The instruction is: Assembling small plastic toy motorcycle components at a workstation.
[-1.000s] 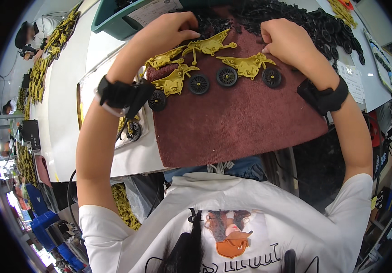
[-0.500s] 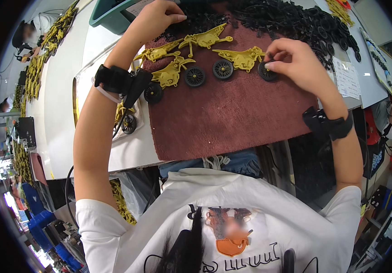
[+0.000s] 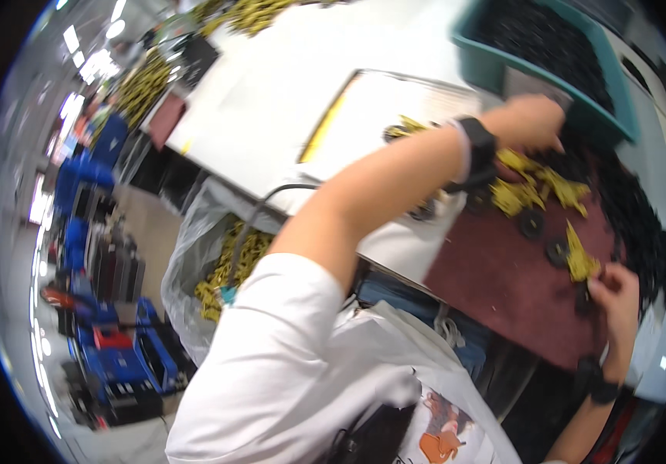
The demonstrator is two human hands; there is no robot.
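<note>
Much blurs; I cannot tell whether right hand (image 3: 616,298), near yellow frame (image 3: 579,261), or left hand (image 3: 530,122) grips.

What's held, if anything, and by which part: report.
Right hand at one end of a yellow motorbike frame; hold too blurred to tell. Left hand beside the teal bin; cannot tell.

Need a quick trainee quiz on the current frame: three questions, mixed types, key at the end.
1. Multiple choice: the pieces inside the teal bin are A) red, B) black, C) white.
2. True or false: the mat under the yellow parts is bright green.
3. Which hand is nearer the bin?

Key: 1. B. 2. False, it is dark red. 3. The left hand; the right hand is farther off.
</note>
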